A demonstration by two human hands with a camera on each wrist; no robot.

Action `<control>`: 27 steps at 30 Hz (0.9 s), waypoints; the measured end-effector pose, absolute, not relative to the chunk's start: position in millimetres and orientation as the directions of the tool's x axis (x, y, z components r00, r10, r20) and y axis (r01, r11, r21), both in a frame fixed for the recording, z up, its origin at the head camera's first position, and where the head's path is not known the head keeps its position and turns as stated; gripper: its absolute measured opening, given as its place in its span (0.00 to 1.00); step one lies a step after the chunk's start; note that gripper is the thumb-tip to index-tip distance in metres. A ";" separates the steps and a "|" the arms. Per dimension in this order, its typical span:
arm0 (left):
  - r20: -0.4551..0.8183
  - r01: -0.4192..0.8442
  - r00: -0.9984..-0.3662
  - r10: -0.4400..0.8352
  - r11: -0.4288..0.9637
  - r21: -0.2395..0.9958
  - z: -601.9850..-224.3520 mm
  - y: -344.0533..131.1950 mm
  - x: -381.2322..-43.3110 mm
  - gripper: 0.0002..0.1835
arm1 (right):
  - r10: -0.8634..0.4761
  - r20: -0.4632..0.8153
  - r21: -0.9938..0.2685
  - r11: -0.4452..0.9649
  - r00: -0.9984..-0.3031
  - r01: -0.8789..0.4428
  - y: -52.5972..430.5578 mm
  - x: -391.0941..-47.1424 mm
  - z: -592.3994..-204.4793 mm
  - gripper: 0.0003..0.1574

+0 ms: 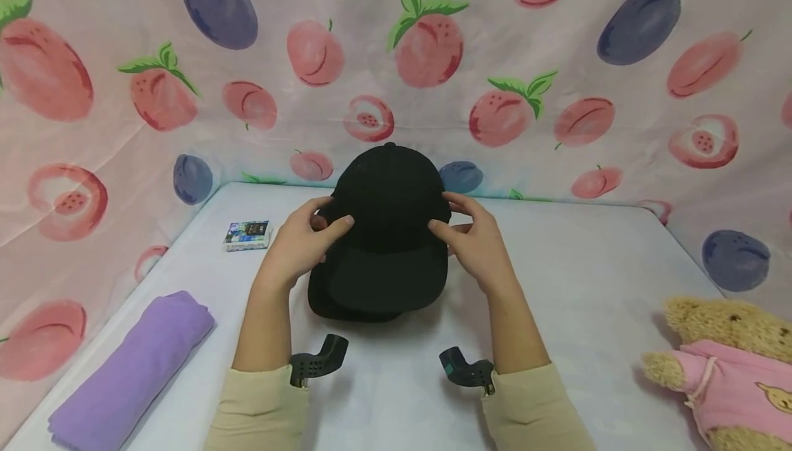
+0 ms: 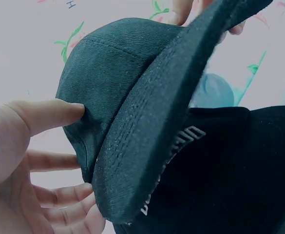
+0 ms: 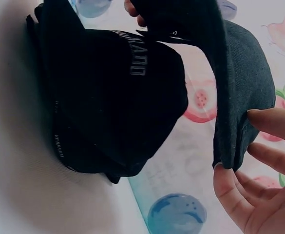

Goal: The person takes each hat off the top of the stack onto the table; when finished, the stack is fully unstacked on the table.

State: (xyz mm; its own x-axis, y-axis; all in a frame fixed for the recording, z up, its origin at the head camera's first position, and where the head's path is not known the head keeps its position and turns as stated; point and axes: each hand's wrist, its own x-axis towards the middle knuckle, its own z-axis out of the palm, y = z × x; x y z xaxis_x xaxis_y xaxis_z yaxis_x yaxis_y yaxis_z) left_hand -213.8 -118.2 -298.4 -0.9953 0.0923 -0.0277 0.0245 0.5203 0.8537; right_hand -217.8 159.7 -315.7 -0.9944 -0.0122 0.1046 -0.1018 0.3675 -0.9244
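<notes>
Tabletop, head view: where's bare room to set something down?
Widest: the tabletop between right forearm and teddy bear. Smaller: between both forearms. Crowded: the middle, where left hand and right hand hold a black baseball cap above a lettered cap.

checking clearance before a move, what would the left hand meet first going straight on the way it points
The upper black baseball cap, which the left hand holds at its side; beyond that, probably the fruit-print fabric backdrop, though depth is unclear.
</notes>
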 end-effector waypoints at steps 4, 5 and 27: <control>-0.022 0.029 -0.996 0.091 0.522 0.852 -297.3 -113.8 -212.6 0.41 | -0.004 0.107 -0.920 0.378 -0.994 -0.100 164.7 -216.8 -312.7 0.37; -0.021 0.030 -0.996 0.090 0.521 0.853 -297.2 -112.6 -212.5 0.40 | -0.003 0.108 -0.919 0.380 -0.994 -0.102 166.0 -216.5 -312.0 0.37; 0.086 0.110 -0.994 0.073 0.490 0.865 -300.9 -88.7 -216.0 0.37 | 0.008 0.107 -0.913 0.397 -0.994 -0.095 188.9 -209.4 -299.4 0.35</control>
